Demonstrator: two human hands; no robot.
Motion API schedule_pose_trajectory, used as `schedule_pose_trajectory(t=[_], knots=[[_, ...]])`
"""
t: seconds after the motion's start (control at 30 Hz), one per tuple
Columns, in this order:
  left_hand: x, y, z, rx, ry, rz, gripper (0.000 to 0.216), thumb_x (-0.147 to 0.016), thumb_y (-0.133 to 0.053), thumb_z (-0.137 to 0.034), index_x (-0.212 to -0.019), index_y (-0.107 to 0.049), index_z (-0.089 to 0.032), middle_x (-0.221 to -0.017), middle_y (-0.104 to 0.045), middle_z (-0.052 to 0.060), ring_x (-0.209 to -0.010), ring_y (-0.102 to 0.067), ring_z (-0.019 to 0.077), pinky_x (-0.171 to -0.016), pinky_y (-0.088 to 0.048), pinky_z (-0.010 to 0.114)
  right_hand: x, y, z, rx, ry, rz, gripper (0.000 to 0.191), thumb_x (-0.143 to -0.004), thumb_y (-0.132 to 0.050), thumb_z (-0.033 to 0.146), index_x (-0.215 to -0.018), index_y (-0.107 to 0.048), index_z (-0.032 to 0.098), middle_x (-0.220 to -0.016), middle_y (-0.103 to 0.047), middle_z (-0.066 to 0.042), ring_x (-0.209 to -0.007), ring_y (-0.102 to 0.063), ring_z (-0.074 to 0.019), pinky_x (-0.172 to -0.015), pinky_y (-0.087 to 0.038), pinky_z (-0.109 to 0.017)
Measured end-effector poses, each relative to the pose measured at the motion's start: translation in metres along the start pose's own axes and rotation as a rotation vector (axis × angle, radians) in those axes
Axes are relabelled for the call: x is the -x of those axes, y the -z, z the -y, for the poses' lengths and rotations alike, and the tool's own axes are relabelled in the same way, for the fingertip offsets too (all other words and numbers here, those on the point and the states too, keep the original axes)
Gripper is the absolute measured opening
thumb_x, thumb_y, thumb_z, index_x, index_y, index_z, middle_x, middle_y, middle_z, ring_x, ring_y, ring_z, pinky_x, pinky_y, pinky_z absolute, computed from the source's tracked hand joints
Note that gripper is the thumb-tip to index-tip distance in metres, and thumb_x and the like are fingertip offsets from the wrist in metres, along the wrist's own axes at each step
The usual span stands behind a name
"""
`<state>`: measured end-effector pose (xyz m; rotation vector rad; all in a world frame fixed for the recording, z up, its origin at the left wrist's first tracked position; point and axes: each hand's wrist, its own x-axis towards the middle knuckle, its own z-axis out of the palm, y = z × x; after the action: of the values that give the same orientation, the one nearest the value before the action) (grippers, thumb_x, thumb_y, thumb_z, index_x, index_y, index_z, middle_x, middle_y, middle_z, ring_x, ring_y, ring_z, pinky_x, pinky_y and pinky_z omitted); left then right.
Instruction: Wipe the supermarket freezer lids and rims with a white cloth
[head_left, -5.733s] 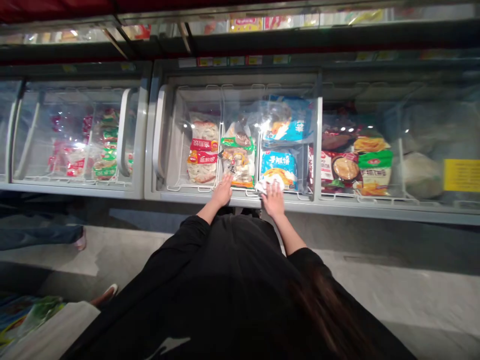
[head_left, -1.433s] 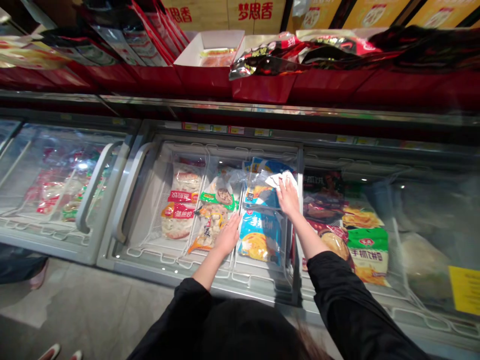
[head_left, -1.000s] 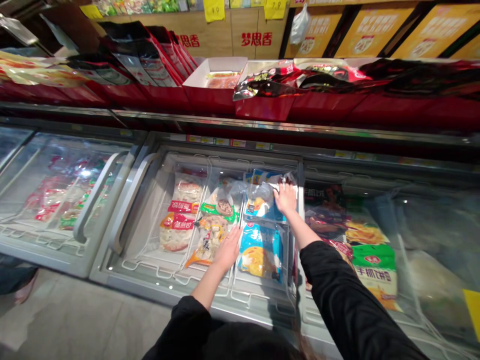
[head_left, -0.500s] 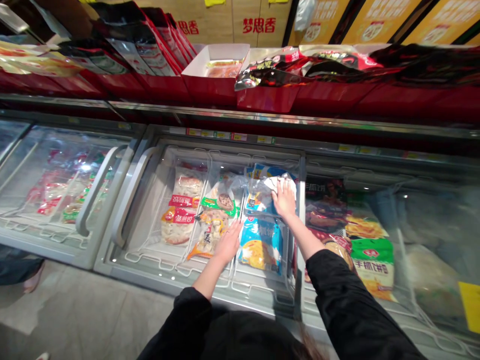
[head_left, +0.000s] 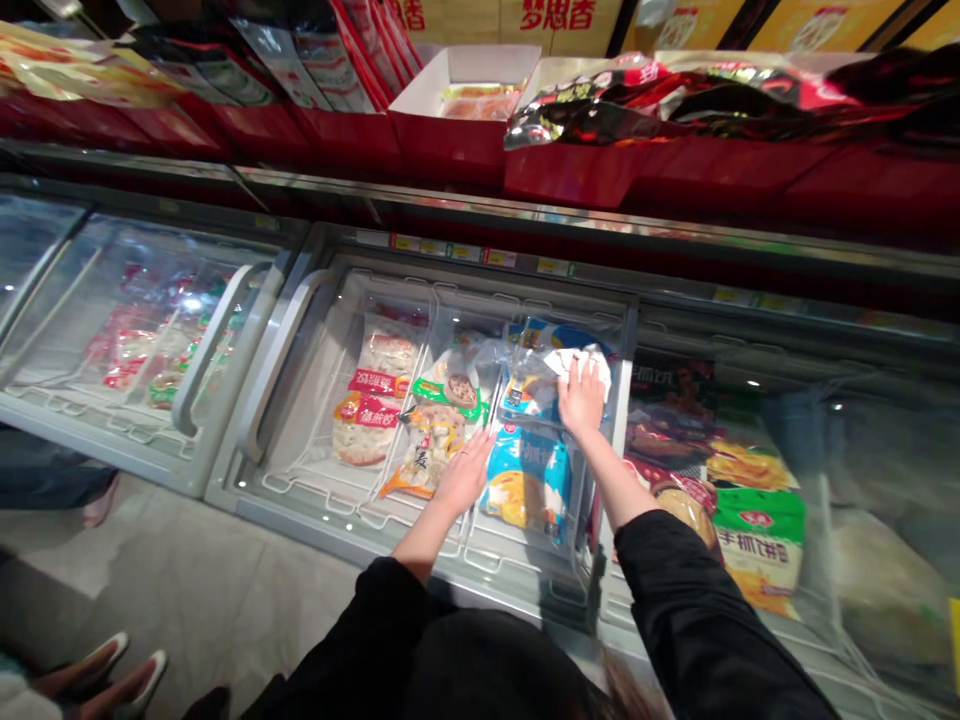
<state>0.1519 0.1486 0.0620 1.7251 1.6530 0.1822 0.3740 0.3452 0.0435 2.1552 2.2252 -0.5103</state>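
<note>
Head cam: R hand flat, fingers spread, pressing white cloth at freezer's far side, over blue bag; L hand open, flat, nearer front.

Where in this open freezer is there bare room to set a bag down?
Bare basket floor lies between the grey lid handle and the red-and-white bags, plus a thin strip before them. The middle and right baskets are crowded: left hand by the green-topped bags, right hand on a white cloth over the blue bags.

Freezer bay lies open — bare leftward, packets crowd the middle, glass lid covers rightward.
</note>
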Motion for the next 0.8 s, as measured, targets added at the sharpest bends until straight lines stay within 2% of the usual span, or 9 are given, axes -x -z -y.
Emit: schedule_pose_trajectory(t=[0.13,0.2,0.27,0.37,0.47,0.53,0.6,0.67,0.8], knots=[[0.004,0.007,0.006,-0.026,0.007,-0.037,0.077,-0.093,-0.042,-0.005,-0.167,-0.034,-0.023,-0.176,-0.030,0.001,-0.164,-0.026,0.0191,-0.137,-0.027,0.041,0.022,-0.024,0.063,-0.042,0.256,0.082,0.061,-0.111,-0.031,0.041,-0.168,-0.034,0.020,-0.179,-0.022,-0.010,-0.166,-0.013,-0.0268,-0.132,-0.019,-0.048],[0.009,0.016,0.018,-0.047,0.024,-0.065,0.082,-0.091,-0.041,-0.003,-0.169,-0.029,-0.024,-0.176,-0.027,0.000,-0.165,-0.022,0.0202,-0.138,-0.023,0.045,0.027,-0.026,0.074,-0.056,0.352,0.115,0.058,-0.111,-0.035,0.041,-0.167,-0.037,0.026,-0.179,-0.024,-0.004,-0.166,-0.016,-0.0240,-0.133,-0.019,-0.046],[0.014,0.029,0.036,-0.063,0.058,-0.100,0.089,-0.091,-0.041,-0.003,-0.171,-0.018,-0.033,-0.176,-0.026,-0.003,-0.165,-0.020,0.0190,-0.138,-0.022,0.047,0.027,-0.023,0.070,-0.067,0.374,0.128,0.057,-0.110,-0.037,0.040,-0.166,-0.038,0.029,-0.178,-0.026,-0.001,-0.165,-0.020,-0.0233,-0.133,-0.022,-0.046],[0.018,0.050,0.071,-0.077,0.098,-0.161,0.092,-0.093,-0.042,-0.005,-0.171,-0.009,-0.040,-0.175,-0.027,-0.006,-0.165,-0.021,0.0180,-0.137,-0.026,0.047,0.025,-0.017,0.049,-0.082,0.194,0.070,0.059,-0.110,-0.034,0.039,-0.167,-0.037,0.025,-0.179,-0.025,-0.004,-0.165,-0.021,-0.0258,-0.132,-0.026,-0.047],[0.016,0.073,0.104,-0.103,0.096,-0.183,0.085,-0.094,-0.041,-0.007,-0.171,-0.017,-0.031,-0.177,-0.024,-0.001,-0.165,-0.021,0.0209,-0.136,-0.027,0.047,0.024,-0.017,0.044,-0.078,-0.039,-0.014,0.062,-0.111,-0.029,0.036,-0.168,-0.033,0.014,-0.179,-0.019,-0.015,-0.165,-0.018,-0.0319,-0.131,-0.026,-0.052],[0.013,0.087,0.124,-0.124,0.079,-0.171,0.080,-0.094,-0.040,-0.007,-0.170,-0.024,-0.025,-0.177,-0.025,0.003,-0.165,-0.022,0.0219,-0.135,-0.028,0.047,0.021,-0.022,0.058,-0.074,-0.134,-0.048,0.064,-0.111,-0.026,0.037,-0.168,-0.030,0.009,-0.179,-0.018,-0.020,-0.165,-0.015,-0.0358,-0.130,-0.026,-0.058],[0.013,0.101,0.143,-0.137,0.048,-0.158,0.077,-0.094,-0.039,-0.006,-0.168,-0.029,-0.022,-0.177,-0.028,0.004,-0.165,-0.024,0.0214,-0.135,-0.027,0.046,0.013,-0.029,0.087,-0.076,-0.183,-0.068,0.065,-0.111,-0.026,0.039,-0.169,-0.029,0.009,-0.178,-0.019,-0.020,-0.165,-0.014,-0.0372,-0.129,-0.025,-0.062],[0.017,0.115,0.162,-0.149,0.013,-0.157,0.076,-0.093,-0.039,-0.006,-0.167,-0.032,-0.022,-0.176,-0.031,0.004,-0.164,-0.024,0.0201,-0.136,-0.026,0.045,0.004,-0.039,0.128,-0.083,-0.170,-0.068,0.065,-0.110,-0.027,0.040,-0.169,-0.029,0.012,-0.178,-0.021,-0.018,-0.166,-0.014,-0.0352,-0.130,-0.024,-0.061],[0.037,0.139,0.206,-0.163,0.025,-0.181,0.077,-0.093,-0.039,-0.007,-0.168,-0.030,-0.022,-0.177,-0.028,0.005,-0.165,-0.023,0.0201,-0.135,-0.027,0.046,-0.007,-0.060,0.232,-0.076,0.008,0.008,0.063,-0.110,-0.028,0.041,-0.168,-0.033,0.016,-0.178,-0.025,-0.014,-0.166,-0.016,-0.0315,-0.132,-0.021,-0.058]])
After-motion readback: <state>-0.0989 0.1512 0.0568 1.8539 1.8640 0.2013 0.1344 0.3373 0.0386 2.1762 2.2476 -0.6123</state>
